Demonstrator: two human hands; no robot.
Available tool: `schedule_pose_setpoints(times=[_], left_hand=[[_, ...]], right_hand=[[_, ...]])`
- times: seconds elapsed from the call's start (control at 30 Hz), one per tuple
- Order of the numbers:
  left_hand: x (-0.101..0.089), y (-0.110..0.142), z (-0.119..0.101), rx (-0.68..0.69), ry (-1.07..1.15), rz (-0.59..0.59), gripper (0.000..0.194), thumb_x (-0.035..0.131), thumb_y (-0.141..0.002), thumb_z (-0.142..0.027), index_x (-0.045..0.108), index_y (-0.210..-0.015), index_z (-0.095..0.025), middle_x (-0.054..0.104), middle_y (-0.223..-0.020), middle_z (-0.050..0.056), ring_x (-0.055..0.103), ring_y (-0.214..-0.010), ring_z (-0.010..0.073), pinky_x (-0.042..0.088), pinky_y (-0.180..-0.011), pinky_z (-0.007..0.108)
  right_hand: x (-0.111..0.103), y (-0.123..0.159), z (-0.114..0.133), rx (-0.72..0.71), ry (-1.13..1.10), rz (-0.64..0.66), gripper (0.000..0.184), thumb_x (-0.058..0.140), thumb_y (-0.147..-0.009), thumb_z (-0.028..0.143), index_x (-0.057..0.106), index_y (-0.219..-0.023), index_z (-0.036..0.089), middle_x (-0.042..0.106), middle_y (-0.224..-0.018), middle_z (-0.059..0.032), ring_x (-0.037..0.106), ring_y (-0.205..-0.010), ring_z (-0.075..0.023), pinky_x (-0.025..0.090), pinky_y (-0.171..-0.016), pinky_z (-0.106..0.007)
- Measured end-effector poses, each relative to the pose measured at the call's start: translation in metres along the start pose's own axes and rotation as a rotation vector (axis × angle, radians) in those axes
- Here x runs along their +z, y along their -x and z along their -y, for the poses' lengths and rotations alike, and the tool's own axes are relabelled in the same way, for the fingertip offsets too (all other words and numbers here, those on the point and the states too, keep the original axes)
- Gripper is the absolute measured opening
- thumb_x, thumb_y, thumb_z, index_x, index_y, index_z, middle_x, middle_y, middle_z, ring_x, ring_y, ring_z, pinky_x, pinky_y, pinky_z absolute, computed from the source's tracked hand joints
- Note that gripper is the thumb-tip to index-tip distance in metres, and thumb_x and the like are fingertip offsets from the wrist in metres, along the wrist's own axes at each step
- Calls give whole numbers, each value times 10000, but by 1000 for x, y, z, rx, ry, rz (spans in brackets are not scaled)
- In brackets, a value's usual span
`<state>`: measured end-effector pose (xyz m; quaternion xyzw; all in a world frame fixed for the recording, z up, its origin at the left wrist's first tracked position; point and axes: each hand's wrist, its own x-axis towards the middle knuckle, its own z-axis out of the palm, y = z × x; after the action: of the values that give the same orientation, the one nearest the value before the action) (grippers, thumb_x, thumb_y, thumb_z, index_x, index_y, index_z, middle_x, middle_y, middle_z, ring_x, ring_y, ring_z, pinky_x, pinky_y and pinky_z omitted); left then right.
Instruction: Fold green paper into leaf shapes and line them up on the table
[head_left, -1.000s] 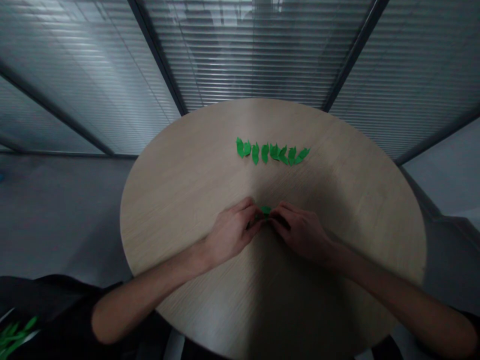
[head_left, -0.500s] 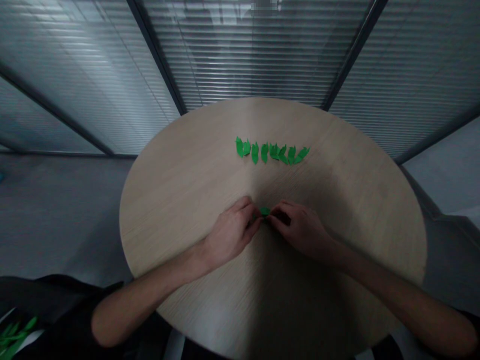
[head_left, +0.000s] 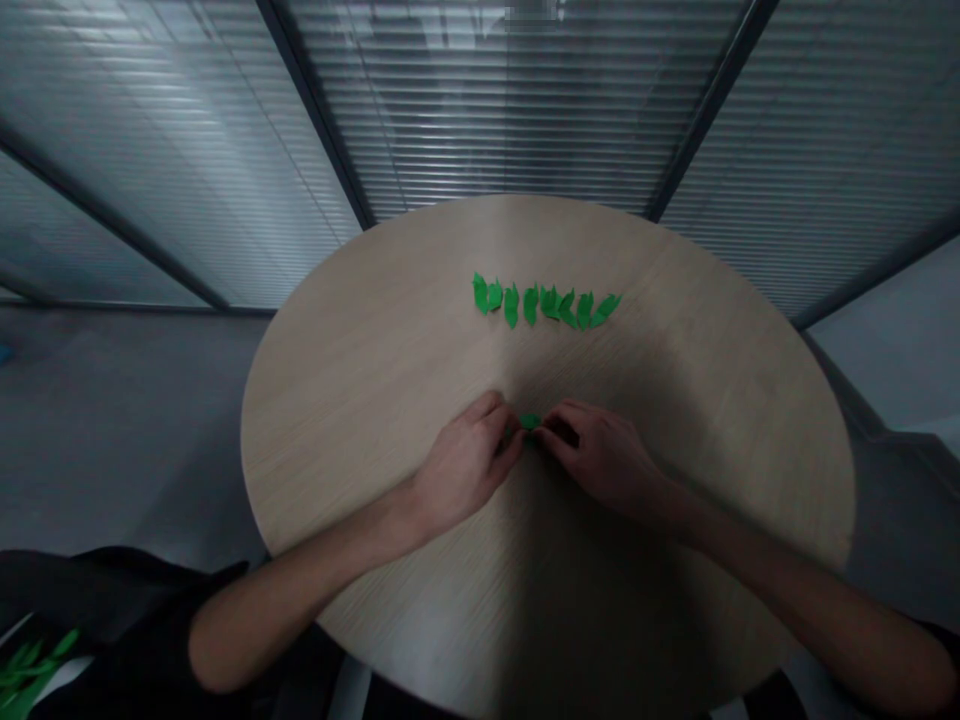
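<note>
Green cut-out leaves [head_left: 544, 304] are lying in a row of about eight across the far part of the round wooden surface [head_left: 352, 430], with more leaves [head_left: 26, 672] showing at lower left beside a dark sleeve [head_left: 112, 600]. The left hand [head_left: 465, 465] and right hand [head_left: 604, 462] are pinching narrowly, fingertips meeting on one small green piece [head_left: 529, 422], well apart from the row.

Head cam, worn by the person, looks forward and down from above and behind the left hand [head_left: 465, 465] and right hand [head_left: 604, 465]. Close over the round wooden table [head_left: 360, 420]; glass wall with blinds [head_left: 517, 100] past the hands, frame top.
</note>
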<state>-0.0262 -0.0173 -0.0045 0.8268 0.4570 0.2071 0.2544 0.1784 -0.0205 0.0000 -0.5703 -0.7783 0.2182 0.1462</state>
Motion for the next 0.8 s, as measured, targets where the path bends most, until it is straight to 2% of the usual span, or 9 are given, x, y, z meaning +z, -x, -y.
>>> schedule_pose_setpoints(times=[0.37,0.8], left_hand=[[1,-1,-2,-6,-78,-1,109,522,-999,-200,561,-902,-168,532,-991,63,552,-803,183,538,-746,363],[3,-3,-3,-16,-114,-13,78,532,-979,-214,534,-904,-192,516,-977,42,536,-768,166,524,-697,338]], right_hand=[[-2,-4,1,43,18,11,150,633,-985,287,669,-878,188,734,-908,-63,668,-802,-205,410,-697,-321],[-4,-6,4,80,6,4,153,669,-945,300,653,-832,198,738,-871,-49,654,-772,-204,375,-664,-317]])
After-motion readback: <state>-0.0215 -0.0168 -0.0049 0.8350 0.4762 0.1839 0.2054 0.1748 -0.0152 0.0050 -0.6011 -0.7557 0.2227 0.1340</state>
